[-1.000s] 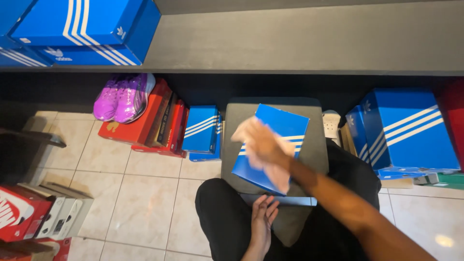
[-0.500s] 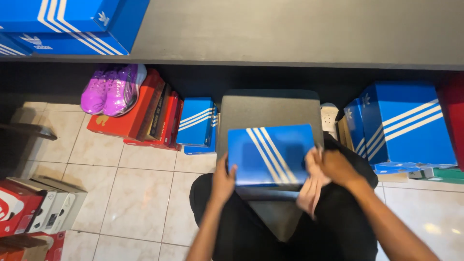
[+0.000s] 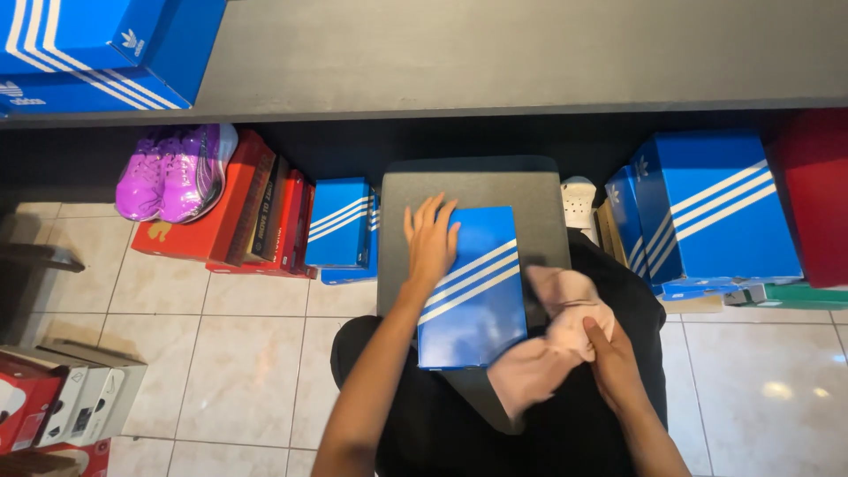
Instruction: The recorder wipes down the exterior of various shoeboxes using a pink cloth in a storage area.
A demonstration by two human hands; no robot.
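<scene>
A blue shoebox with white stripes (image 3: 477, 291) lies on a dark grey stool (image 3: 477, 181) in front of my lap. My left hand (image 3: 430, 240) rests flat on the box's top left part, fingers spread. My right hand (image 3: 611, 358) grips a pale pink cloth (image 3: 552, 340), which touches the right side of the box and hangs over my dark trousers.
A dark shelf (image 3: 495, 53) runs across the top with blue boxes (image 3: 88, 49) on it. Below it stand purple shoes (image 3: 172, 172) on red boxes (image 3: 234, 212), a small blue box (image 3: 340, 225), large blue boxes (image 3: 707, 212), and a red box (image 3: 817, 194). More boxes (image 3: 53, 411) sit at lower left on the tiled floor.
The box has been turned so its long side runs away from me. My left hand moved from its edge onto its top. My right hand with the cloth dropped to the box's right side.
</scene>
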